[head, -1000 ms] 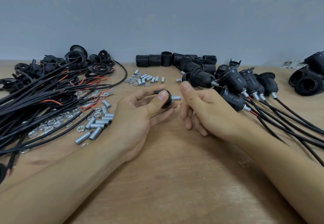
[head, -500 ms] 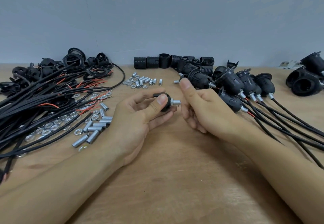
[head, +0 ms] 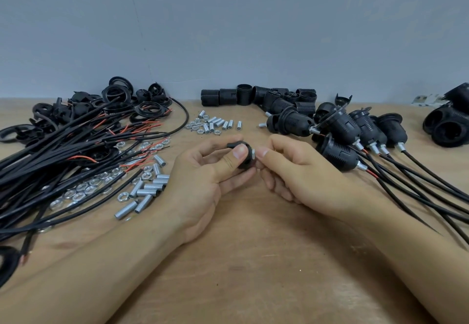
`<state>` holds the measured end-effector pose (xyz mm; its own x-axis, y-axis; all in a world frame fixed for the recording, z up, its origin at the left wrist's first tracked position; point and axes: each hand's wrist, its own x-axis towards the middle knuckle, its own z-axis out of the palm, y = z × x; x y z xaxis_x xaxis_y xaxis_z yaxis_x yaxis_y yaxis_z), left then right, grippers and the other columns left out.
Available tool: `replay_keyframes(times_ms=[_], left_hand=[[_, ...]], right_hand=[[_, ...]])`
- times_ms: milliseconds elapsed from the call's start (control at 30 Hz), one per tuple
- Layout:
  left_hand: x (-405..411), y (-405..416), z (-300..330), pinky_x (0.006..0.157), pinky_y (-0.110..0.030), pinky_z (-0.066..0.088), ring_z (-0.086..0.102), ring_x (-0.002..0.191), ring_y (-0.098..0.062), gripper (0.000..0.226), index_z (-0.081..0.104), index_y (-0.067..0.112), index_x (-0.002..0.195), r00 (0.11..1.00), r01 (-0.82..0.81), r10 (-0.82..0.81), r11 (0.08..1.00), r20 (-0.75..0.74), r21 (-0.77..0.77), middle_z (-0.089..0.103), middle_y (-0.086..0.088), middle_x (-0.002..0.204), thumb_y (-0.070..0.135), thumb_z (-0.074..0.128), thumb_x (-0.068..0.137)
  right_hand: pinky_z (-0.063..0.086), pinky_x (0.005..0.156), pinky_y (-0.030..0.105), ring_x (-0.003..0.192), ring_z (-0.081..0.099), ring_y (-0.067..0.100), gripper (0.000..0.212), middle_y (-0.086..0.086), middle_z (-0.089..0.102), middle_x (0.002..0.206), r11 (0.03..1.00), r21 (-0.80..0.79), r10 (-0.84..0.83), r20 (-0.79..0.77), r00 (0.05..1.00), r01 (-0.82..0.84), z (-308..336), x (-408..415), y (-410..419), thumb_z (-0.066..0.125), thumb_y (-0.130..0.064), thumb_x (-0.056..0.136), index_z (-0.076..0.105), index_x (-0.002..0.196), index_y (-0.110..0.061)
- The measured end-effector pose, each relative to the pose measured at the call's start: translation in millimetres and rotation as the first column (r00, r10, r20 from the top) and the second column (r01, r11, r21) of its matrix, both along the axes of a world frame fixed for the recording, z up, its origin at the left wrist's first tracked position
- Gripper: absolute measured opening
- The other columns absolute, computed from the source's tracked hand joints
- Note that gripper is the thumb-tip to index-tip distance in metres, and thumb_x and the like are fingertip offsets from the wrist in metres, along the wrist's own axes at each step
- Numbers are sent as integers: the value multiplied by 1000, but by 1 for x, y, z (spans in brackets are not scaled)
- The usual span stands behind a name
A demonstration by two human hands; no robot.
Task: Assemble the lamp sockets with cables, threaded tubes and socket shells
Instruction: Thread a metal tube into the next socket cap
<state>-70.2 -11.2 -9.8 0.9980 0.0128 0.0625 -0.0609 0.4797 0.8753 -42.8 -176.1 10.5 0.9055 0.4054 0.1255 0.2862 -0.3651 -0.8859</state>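
My left hand [head: 203,179] grips a small black socket cap [head: 245,157] between thumb and fingers, above the middle of the wooden table [head: 253,260]. My right hand [head: 297,176] pinches the silver threaded tube that sticks out of the cap's right side; its fingertips hide the tube. Loose threaded tubes [head: 149,194] and nuts [head: 81,191] lie left of my left hand. A heap of black cables [head: 63,151] with red wire ends covers the left side. Assembled sockets with cables [head: 355,135] lie to the right.
Black threaded shells [head: 256,96] stand in a row at the back centre, with a second small pile of tubes and nuts [head: 213,124] in front of them. Black rings and caps [head: 116,95] sit back left. More black sockets [head: 449,123] lie at the far right. A grey wall rises behind.
My right thumb and fingers have closed over the threaded tube, which showed between the hands before. Both hands sit slightly lower in view; the cap stays in my left hand.
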Motion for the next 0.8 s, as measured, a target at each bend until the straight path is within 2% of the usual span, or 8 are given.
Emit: replay_keyframes(times_ms=[133, 300, 400, 500, 567, 667, 733, 800], left_hand=[[0, 0, -1, 84, -40, 60, 73, 91, -26, 39, 67, 1, 106, 996, -18, 12, 997, 92, 72, 72, -19, 100, 7, 71, 68], [2, 2, 0, 84, -29, 57, 73, 90, -17, 32, 67, 12, 98, 927, -173, 11, 899, 374, 402, 73, -2, 103, -5, 79, 74], [1, 0, -2, 84, -36, 59, 73, 90, -24, 30, 66, 13, 102, 932, -180, 9, 879, 362, 442, 72, -4, 107, 9, 80, 77], [2, -3, -2, 66, -34, 60, 74, 70, -28, 36, 64, 10, 107, 967, -148, 51, 909, 249, 389, 71, -8, 103, 23, 75, 75], [4, -2, -1, 53, -27, 55, 71, 60, -23, 35, 64, 11, 107, 979, -144, 69, 903, 193, 406, 72, -4, 98, 24, 76, 77], [6, -1, -2, 44, -25, 48, 67, 53, -22, 36, 66, 16, 104, 991, -103, 54, 896, 125, 432, 70, -8, 103, 28, 82, 74], [8, -1, -2, 41, -24, 45, 64, 50, -20, 29, 68, 16, 102, 995, -76, 42, 894, 87, 441, 71, -10, 101, 24, 83, 79], [10, 0, -3, 39, -22, 40, 60, 46, -16, 23, 70, 16, 101, 997, -49, 17, 877, 71, 479, 73, -4, 87, 24, 80, 82]], right_hand=[[23, 36, 17, 38, 33, 12, 34, 2, 42, 54, 994, 107, 0, -133, 991, 15, -1, -1, 1, 45, -33, 102, 50, 77, -12], [15, 33, 12, 35, 23, 6, 40, -4, 31, 53, 947, 311, 74, -443, 893, 76, 2, -1, 2, 43, -37, 101, 42, 66, -19], [15, 33, 12, 33, 22, 7, 45, -4, 30, 48, 945, 303, 32, -470, 882, 127, 2, 0, 4, 46, -39, 100, 43, 60, -20], [19, 36, 14, 32, 26, 9, 46, -2, 36, 45, 968, 216, -42, -352, 935, 125, 3, 0, 1, 48, -45, 99, 55, 67, -13], [28, 38, 21, 35, 35, 4, 45, -8, 44, 45, 989, 14, -149, -49, 988, 150, 3, 0, -2, 47, -48, 98, 61, 75, -12], [38, 53, 23, 49, 48, 6, 25, -9, 56, 55, 937, -150, -221, 450, 865, 317, 7, 2, 0, 54, -43, 95, 65, 86, -22], [43, 58, 31, 56, 52, 8, 16, -9, 58, 61, 915, -142, -242, 559, 793, 379, 18, 5, 9, 55, -36, 94, 63, 88, -24], [45, 62, 34, 61, 54, 8, 13, -11, 59, 64, 915, -222, -156, 575, 803, 336, 34, 9, 27, 53, -32, 95, 60, 87, -25]])
